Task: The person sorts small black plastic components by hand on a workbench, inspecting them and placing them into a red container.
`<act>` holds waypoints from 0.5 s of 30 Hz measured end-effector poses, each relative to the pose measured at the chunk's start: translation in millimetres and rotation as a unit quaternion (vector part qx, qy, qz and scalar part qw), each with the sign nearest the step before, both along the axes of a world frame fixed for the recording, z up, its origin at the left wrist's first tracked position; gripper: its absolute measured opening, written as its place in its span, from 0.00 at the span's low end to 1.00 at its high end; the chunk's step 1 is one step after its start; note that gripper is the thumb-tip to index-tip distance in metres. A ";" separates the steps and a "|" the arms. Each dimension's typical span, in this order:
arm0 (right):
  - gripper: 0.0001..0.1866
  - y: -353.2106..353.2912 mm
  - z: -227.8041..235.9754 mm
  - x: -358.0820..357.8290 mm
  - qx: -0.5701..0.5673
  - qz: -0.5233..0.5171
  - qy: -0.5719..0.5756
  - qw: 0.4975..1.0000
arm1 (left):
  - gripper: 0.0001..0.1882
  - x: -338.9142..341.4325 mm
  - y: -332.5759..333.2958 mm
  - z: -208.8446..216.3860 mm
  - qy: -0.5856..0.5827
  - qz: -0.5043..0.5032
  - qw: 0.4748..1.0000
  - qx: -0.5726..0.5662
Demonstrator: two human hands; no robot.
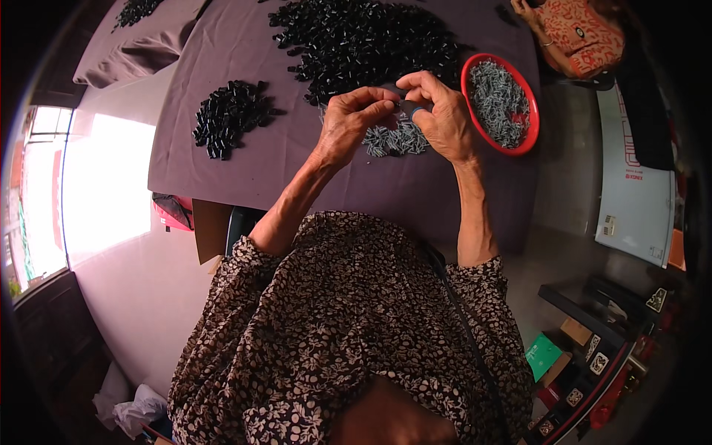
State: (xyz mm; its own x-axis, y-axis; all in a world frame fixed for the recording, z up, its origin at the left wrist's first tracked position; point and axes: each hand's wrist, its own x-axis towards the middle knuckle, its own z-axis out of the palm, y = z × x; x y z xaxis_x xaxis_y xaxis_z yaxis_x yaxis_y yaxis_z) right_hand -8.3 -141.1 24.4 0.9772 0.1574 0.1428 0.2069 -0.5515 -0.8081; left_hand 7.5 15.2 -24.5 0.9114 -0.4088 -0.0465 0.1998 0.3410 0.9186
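Note:
Over the near part of the cloth-covered table, my left hand (347, 122) and my right hand (443, 122) meet fingertip to fingertip. Both are closed in a pinch around something dark and too small to make out. A dark cover with a blue edge sits on my right thumb. Just below the fingers lies a small heap of grey pins (393, 141), partly hidden by my right hand. Beyond my hands spreads a large pile of small black pieces (363, 44). Close to my right hand stands a red oval basin (533, 126) holding many more grey pins.
A smaller pile of black pieces (231, 119) lies on the left of the purple-grey tablecloth (297, 185). At the far right sits another person (578, 37) in orange patterned clothing. A white panel (638, 200) stands right of the table, and a dark rack (593, 356) stands at lower right.

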 end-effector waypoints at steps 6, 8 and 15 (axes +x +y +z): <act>0.22 -4.5 0.7 -1.0 -0.047 0.010 -0.032 0.998 | 0.09 -2.7 -2.5 -6.6 0.016 -0.015 0.999 -0.024; 0.22 -8.2 -0.7 0.5 -0.019 0.025 0.011 0.999 | 0.09 -4.0 -4.2 -4.4 0.017 -0.017 1.000 -0.008; 0.21 -6.4 -2.9 -0.4 -0.068 0.055 -0.072 0.994 | 0.09 -7.3 -7.3 -10.0 0.033 -0.012 0.999 -0.024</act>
